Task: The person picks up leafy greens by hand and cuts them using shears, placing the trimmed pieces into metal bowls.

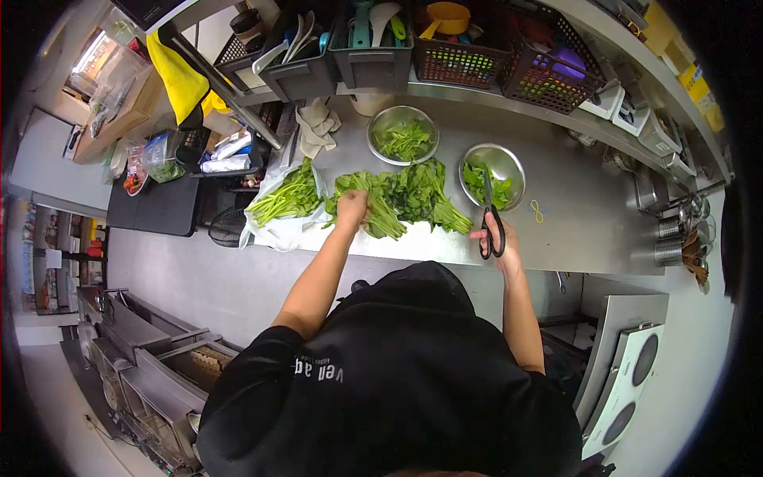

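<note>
So the left hand (352, 208) is down on the middle bunch of leafy greens (383, 213), over its left end. Its fingers are curled in, but the tips are hidden, so I can't tell if it's really gripping. The stems of that bunch angle off to the right and nearer, so most of it sits between the two hands.

Right hand (509, 245) is closed around the handles of black scissors (489, 205), blades pointing away, tips over the right metal bowl (515, 172) as seen from up here. That bowl has some cut greens (479, 181) in it.

Right bunch (437, 199) is also between the hands, its stem ends just beside the right hand. Left bunch (284, 197) is left of the left hand, on a white plastic bag (274, 237). Far metal bowl (388, 118) with more leaves (405, 141) is beyond the bunches, everything on a steel table (592, 230).
</note>
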`<action>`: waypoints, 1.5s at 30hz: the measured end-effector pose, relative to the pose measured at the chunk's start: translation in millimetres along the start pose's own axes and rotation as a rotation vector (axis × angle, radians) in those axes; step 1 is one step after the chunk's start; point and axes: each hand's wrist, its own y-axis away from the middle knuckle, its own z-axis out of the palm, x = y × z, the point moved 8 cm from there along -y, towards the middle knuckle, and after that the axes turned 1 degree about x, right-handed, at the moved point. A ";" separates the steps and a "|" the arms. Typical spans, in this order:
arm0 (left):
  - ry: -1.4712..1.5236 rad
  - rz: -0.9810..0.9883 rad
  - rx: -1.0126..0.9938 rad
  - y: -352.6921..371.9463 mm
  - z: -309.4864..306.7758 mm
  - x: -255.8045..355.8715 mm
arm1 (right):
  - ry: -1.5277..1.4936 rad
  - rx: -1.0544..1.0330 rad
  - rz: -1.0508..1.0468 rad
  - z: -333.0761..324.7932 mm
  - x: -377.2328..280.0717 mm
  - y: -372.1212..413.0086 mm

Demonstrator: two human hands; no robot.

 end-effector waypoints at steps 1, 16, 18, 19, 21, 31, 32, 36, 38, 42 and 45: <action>0.247 0.035 0.016 3.7 -6.2 5.8 | 0.002 0.022 0.002 -3.2 -0.4 -2.6; 0.482 0.116 -0.008 50.4 -71.7 73.4 | 0.003 -0.058 0.033 37.6 -16.5 -8.0; 0.455 0.185 -0.015 51.4 -75.4 78.3 | 0.017 -0.080 0.011 44.3 -20.8 -6.1; 0.428 0.249 -0.022 51.5 -77.1 82.5 | 0.032 -0.101 -0.007 47.4 -22.9 -4.9; 0.410 0.271 -0.038 50.4 -78.2 82.7 | 0.030 -0.131 0.017 49.6 -15.7 -7.0; 0.319 0.243 -0.156 56.4 -57.0 79.4 | 0.235 -0.289 -0.013 90.4 -38.0 22.1; 0.360 0.242 -0.189 55.6 -53.4 79.2 | 0.231 -0.306 0.001 94.2 -41.2 25.5; 0.446 0.146 -0.204 59.1 -51.5 85.5 | 0.281 -0.349 -0.157 100.5 -45.0 29.1; 0.433 0.139 -0.202 58.8 -51.6 88.8 | 0.288 -0.370 -0.133 101.7 -46.6 31.8; 0.449 0.153 -0.187 61.4 -52.6 95.5 | 0.368 -0.433 -0.102 100.9 -38.0 30.7; 0.452 0.155 -0.227 61.3 -50.3 95.0 | 0.374 -0.463 -0.069 106.0 -37.6 33.6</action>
